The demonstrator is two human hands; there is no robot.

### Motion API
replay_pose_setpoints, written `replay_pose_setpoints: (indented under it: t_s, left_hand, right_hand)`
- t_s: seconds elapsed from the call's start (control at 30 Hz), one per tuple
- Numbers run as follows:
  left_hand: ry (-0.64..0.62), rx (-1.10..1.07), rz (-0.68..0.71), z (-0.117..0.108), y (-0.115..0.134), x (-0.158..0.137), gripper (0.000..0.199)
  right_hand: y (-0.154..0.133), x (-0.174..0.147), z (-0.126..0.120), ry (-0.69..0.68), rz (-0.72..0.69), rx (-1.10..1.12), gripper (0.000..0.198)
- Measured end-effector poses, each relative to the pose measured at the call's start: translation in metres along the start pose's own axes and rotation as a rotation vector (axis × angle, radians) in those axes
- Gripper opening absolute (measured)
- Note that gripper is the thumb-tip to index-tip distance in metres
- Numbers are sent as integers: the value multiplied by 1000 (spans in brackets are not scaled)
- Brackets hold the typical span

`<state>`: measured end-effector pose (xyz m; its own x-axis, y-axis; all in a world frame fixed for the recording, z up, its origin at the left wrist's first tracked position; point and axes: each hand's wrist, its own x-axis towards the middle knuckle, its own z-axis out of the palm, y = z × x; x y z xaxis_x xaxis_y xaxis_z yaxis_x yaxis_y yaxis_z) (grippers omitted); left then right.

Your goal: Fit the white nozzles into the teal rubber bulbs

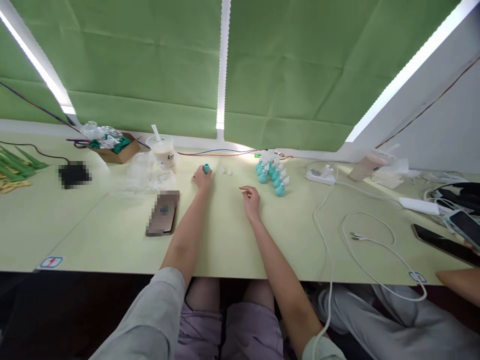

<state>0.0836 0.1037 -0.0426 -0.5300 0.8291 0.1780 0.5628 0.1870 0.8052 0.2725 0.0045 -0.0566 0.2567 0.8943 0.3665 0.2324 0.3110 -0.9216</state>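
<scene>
My left hand (203,179) is closed around a small teal bottle (206,169); its rim shows above my fingers with no white tip on it, and the rest is hidden. Small white pieces (225,171) lie on the table just to the right of that hand. My right hand (251,201) hovers over or rests on the tabletop, fingers stretched leftward and slightly apart, with nothing visible in it. To its right stand several round teal bottles (280,190) with white pointed tips, grouped in rows.
A phone (163,214), a plastic bag (146,175) and a drink cup (165,152) are at left, near a cardboard box (125,151). At right are a power strip (320,175), white cables (354,215), another cup (367,166) and a person's arm (459,286).
</scene>
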Motion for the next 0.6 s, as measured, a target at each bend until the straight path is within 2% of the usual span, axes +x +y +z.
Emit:
replay_pose_setpoints:
  t_s: [0.07, 0.1, 0.13, 0.23, 0.3, 0.43, 0.5, 0.6]
  left_hand:
    - [70, -7, 1, -6, 1, -9, 32]
    - [133, -29, 52, -10, 2, -19, 31]
    - [160, -55, 149, -14, 4, -32, 30]
    - [106, -136, 513, -30, 12, -80, 27]
    - [90, -145, 606, -40, 16, -109, 27]
    - [7, -95, 699, -47, 20, -133, 25]
    - [3, -56, 693, -47, 18, -129, 25]
    - [47, 13, 595, -44, 8, -109, 31]
  right_hand:
    - [-2, 1, 0, -9, 7, 9, 30]
    - [-3, 0, 1, -10, 8, 9, 30]
    - [-4, 0, 1, -12, 6, 5, 30]
    - [-9, -3, 2, -58, -43, -22, 32]
    - [-11, -5, 3, -126, -110, -45, 35]
    - [-13, -10, 5, -234, -193, -88, 40]
    - [-13, -12, 5, -257, -213, -136, 40]
    - [-10, -12, 5, -280, -227, -215, 39]
